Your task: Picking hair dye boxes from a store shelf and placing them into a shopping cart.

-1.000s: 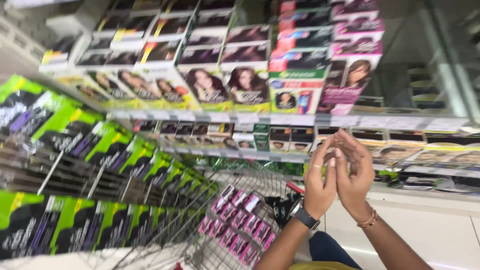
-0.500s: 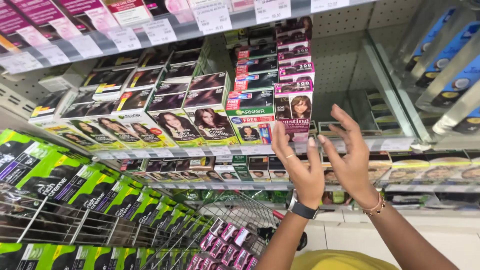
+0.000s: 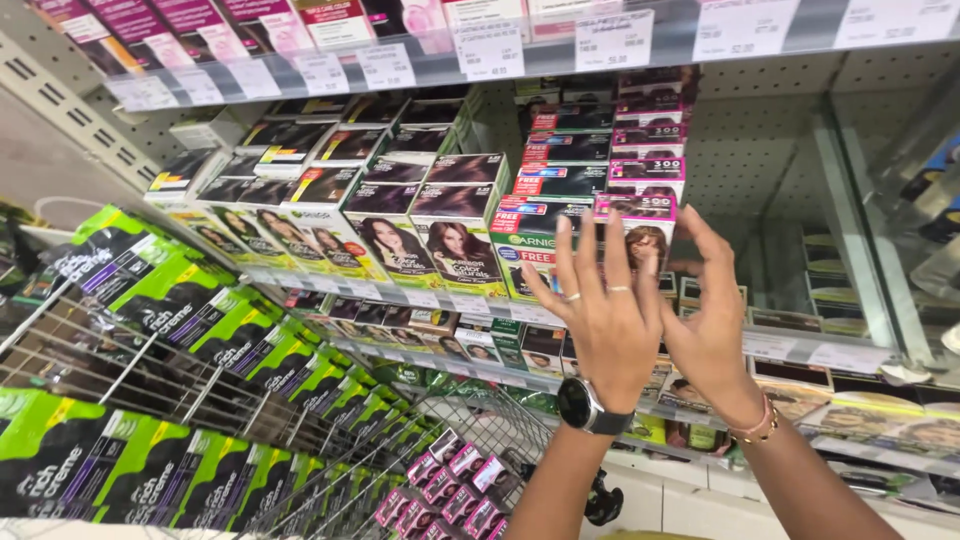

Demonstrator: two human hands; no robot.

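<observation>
Both hands, left hand (image 3: 605, 315) and right hand (image 3: 712, 325), spread wide and empty just before the pink-topped box (image 3: 640, 225).

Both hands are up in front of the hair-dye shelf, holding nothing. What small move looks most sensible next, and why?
Probably a short reach forward to the pink-topped box. The left hand and right hand are raised side by side with fingers spread and empty, right in front of that stack, and the box faces out at the shelf edge with nothing blocking it.

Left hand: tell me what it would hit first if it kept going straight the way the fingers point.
Probably the green-and-white box at the shelf front: the left hand has its fingers spread toward it, empty. Depth is hard to judge; the pink-topped box alongside is about as near.
</observation>
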